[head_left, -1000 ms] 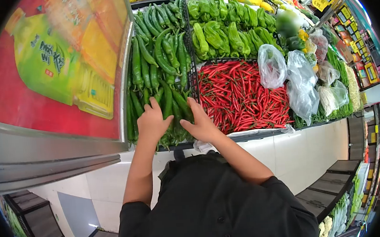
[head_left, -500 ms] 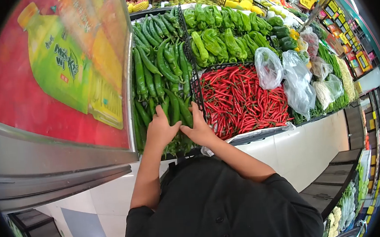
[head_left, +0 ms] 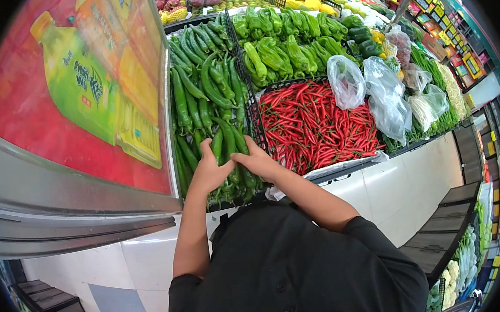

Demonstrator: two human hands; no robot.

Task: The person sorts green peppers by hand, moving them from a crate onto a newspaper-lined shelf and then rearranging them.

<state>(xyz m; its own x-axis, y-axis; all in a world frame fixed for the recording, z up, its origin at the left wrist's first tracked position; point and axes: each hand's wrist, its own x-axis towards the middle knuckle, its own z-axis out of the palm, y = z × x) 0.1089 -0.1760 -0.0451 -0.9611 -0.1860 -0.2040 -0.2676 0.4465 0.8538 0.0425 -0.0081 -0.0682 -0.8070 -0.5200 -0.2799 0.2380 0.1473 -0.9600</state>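
Fingers (head_left: 205, 148) half-hidden in grn peppers (head_left: 206, 95)

left hand (head_left: 209, 171), right hand (head_left: 257, 160), gripping green chillies (head_left: 230, 143)

The long green peppers (head_left: 211, 95) under our left hand (head_left: 210, 169) and right hand (head_left: 259, 160) have smooth, waxy, glossy skins. The red chillies (head_left: 311, 122) shine the same way, while the paler green peppers (head_left: 289, 49) look wrinkled. The bags (head_left: 346, 79) are thin, clear, crinkled plastic. The basket wall (head_left: 250, 106) is matt black mesh. The poster (head_left: 71, 81) is glossy print and its frame (head_left: 61, 198) is dull grey metal. Our shirt (head_left: 292, 269) is matt black cloth.
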